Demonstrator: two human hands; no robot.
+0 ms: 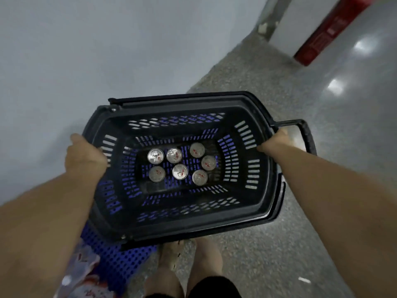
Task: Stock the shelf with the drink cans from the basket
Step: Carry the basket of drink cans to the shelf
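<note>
A dark plastic basket (253,209) with slotted blue-lit walls hangs above the floor, seen from straight above. Several drink cans (180,171) stand upright on its bottom, silver tops with red marks showing. My left hand (84,155) grips the basket's left rim. My right hand (274,143) grips the right rim, beside a black handle (306,132) that sticks out to the right. No shelf is in sight.
A pale wall (86,50) fills the left and top. Speckled grey floor (290,233) runs to the right. A red box (330,29) and a metal post (271,20) stand at the top right. My legs and feet (187,259) are below the basket, a printed bag (83,272) at lower left.
</note>
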